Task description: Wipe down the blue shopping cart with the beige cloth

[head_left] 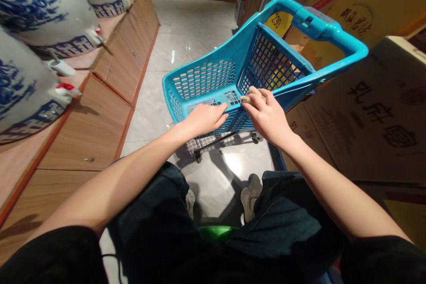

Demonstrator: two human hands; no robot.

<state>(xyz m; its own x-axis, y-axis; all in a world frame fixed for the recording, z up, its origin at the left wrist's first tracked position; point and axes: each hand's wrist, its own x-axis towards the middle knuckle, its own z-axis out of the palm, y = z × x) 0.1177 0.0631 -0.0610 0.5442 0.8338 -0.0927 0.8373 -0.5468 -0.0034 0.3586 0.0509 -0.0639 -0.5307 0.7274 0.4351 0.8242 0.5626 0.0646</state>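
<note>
In front of me stands a small blue plastic shopping cart [203, 69] with lattice sides and a loop handle. My right hand [268, 113] is at the near rim of the basket, its fingers closed around a few tan, rough-skinned peanuts [254, 95], which look unshelled. Just to the left, my left hand [208, 119] hovers at or over the same rim, thumb and forefinger apart, with nothing visible between them. Its other fingers are hidden. Whether it touches the rim I cannot tell.
Large blue-and-white jars [63, 4] with red taps line a wooden cabinet [76, 128] on the left. Cardboard boxes [369, 115] are stacked on the right, close to the cart. A green surface [218, 233] shows between my legs. The tiled floor [179, 22] is shiny.
</note>
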